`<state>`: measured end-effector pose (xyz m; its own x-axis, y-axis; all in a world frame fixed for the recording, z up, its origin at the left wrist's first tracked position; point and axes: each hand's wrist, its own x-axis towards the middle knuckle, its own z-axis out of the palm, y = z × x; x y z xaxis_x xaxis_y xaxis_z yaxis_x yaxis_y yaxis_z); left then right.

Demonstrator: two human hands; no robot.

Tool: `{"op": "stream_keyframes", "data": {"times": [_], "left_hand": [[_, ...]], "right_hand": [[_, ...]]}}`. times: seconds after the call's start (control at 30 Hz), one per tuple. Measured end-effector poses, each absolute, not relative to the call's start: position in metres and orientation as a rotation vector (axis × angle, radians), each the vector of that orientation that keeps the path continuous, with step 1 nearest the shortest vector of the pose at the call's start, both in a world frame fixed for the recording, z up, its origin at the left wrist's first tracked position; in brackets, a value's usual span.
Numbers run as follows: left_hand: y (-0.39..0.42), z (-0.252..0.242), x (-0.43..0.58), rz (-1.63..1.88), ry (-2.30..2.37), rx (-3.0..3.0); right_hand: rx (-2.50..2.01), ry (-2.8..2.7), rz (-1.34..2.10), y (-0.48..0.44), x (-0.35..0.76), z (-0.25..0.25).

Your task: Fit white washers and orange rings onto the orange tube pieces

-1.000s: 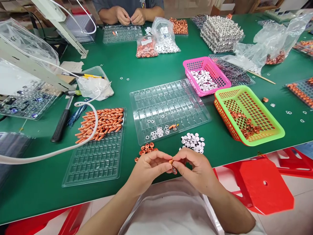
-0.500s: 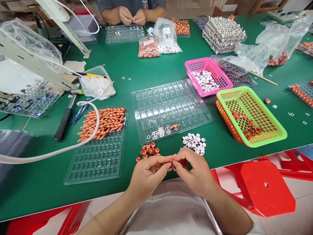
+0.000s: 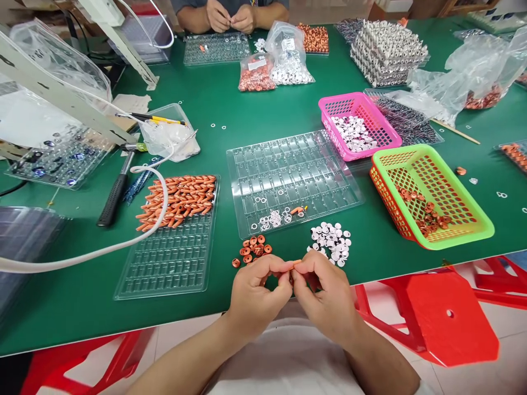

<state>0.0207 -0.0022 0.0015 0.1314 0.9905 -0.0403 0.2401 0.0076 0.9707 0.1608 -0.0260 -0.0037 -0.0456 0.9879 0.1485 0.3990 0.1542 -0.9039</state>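
Observation:
My left hand [image 3: 260,293] and my right hand [image 3: 327,288] meet at the table's front edge. Both pinch a small orange part [image 3: 294,264], mostly hidden by the fingertips. Beyond my left hand lies a pile of round copper-coloured caps [image 3: 254,248]. White discs with dark spots [image 3: 331,241] are heaped beyond my right hand. A clear compartment tray [image 3: 288,184] lies farther in, with white rings [image 3: 274,218] and a small orange piece [image 3: 297,210] on its near side. To the left, another clear tray [image 3: 164,269] carries rows of orange parts [image 3: 181,198].
A pink basket [image 3: 393,137] of white discs and a green basket [image 3: 473,233] of copper parts stand right. A hammer [image 3: 115,195] and a white cable [image 3: 94,263] lie left. A co-worker's hands [image 3: 230,16] are across the table. A red stool [image 3: 453,310] stands below right.
The view has shifted slightly, so the table's things appear a little farther right. My fingers have adjusted slightly around the orange part, both hands still together.

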Motion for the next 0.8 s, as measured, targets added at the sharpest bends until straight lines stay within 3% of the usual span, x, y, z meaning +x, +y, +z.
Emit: {"op": "stream_keyframes", "data": {"times": [0.8], "left_hand": [[-0.0003, -0.0043, 0.0222, 0.941, 1.342, 1.247]], "right_hand": [[-1.415, -1.643, 0.955, -0.0202, 0.1609, -0.0126]]}}
